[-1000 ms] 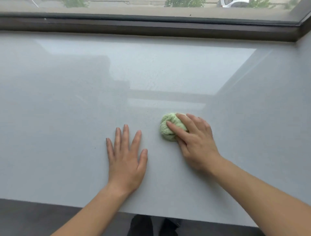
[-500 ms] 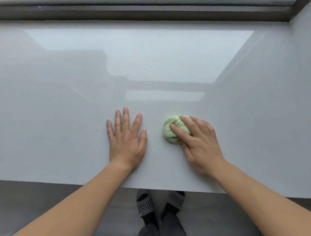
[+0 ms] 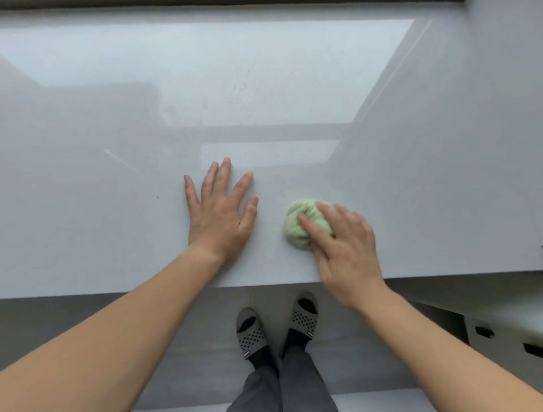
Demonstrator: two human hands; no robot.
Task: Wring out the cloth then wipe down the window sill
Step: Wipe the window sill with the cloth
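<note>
R hand (image 3: 343, 253) pressed on cloth (image 3: 295, 232), fingers laid fairly straight over the green ball, not wrapped round it; thumb hidden. L hand (image 3: 220, 214) lay flat, fingers spread, holding nothing.

Near to far:
- 6 o'clock: grey slippers (image 3: 252, 332) on floor, below sill's front edge.
- Centre: both hands on window sill (image 3: 102, 229). Cloth sat just R of centre, near front edge, L hand at its 9 o'clock, apart.
- 12 o'clock: glossy far sill w/ faint specks, then dark window frame (image 3: 235, 3).

Change over last sec: cloth came back toward front edge. It was level w/ L fingertips, now level w/ L palm. R hand blurred, so mid-stroke. L hand hadn't shifted.

Reading: wringing prob. done, wipe underway. Only the near-centre strip covered so far; far sill and sides likely remain.
</note>
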